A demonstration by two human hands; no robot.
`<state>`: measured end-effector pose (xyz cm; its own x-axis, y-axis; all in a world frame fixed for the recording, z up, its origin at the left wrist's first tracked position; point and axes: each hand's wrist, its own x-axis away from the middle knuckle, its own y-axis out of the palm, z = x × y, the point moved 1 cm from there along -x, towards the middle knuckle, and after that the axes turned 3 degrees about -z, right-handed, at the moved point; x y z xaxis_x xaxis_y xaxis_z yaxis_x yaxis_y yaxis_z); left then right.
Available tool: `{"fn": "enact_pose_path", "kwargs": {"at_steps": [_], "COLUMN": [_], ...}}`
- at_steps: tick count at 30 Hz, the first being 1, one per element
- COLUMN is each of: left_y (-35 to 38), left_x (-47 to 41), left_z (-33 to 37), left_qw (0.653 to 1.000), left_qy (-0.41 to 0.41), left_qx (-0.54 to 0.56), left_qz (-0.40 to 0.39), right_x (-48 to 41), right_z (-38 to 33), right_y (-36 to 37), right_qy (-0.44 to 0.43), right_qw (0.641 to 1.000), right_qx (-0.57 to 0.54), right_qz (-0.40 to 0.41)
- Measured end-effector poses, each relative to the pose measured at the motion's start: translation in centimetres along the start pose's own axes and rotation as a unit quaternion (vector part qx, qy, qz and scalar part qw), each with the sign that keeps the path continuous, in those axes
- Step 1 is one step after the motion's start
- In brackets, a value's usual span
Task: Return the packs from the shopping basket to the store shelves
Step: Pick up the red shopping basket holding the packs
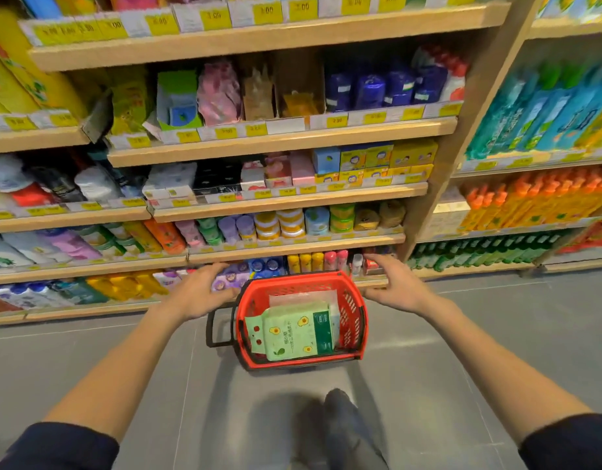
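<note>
Two hands spread wide, empty: left hand (201, 293), right hand (396, 283). Between them, red basket (352, 313) on floor (123, 351). Green packs (293, 330) inside, untouched.

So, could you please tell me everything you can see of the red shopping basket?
The red shopping basket looks like plastic, with slotted walls, a black base frame and a black handle folded down on its left. It stands upright on the grey floor before the lowest shelf. Inside lie a green pack printed with avocados and a pale pack beneath it. The left hand and right hand hover open at either side, apparently not gripping it.
</note>
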<state>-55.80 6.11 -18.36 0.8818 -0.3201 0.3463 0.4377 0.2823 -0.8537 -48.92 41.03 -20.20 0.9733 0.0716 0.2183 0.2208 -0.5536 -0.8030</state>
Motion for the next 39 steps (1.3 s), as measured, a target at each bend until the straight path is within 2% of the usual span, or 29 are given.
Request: {"fn": "enact_pose_path", "kwargs": {"at_steps": [9,17,26,30,36,39], "left_y": [3.4,11.1,24.6,29.5,34.6,36.4], "left_x": [-8.6,-14.3,-21.4,-23.4,-25.4,-25.8], "left_z": [-2.1,-8.5,-19.4,-23.3,-25.7,-25.9], "left_qw": [0.994,0.979,0.955,0.954,0.943,0.948], "left_qy": [-0.081,-0.158,-0.24,-0.257,-0.273,-0.27], "left_qx": [0.063,0.077,0.158,0.148,0.19,0.168], "left_qz": [-0.039,-0.102,-0.074,-0.046,-0.025,-0.02], "right_x": [-9.3,-15.4,-21.3,-22.5,-23.4,-23.7], "right_z": [5.9,13.0,23.1,27.0,30.5,31.3], "right_y": [0.9,7.4,20.2,25.4,31.1,33.1], "right_qy": [0.05,0.107,0.135,0.154,0.178,0.197], "right_qw": [0.996,0.986,0.981,0.979,0.975,0.971], "right_qx": [-0.029,-0.047,-0.041,-0.035,-0.05,-0.093], "right_qz": [-0.071,-0.115,-0.131,-0.128,-0.121,-0.1]}}
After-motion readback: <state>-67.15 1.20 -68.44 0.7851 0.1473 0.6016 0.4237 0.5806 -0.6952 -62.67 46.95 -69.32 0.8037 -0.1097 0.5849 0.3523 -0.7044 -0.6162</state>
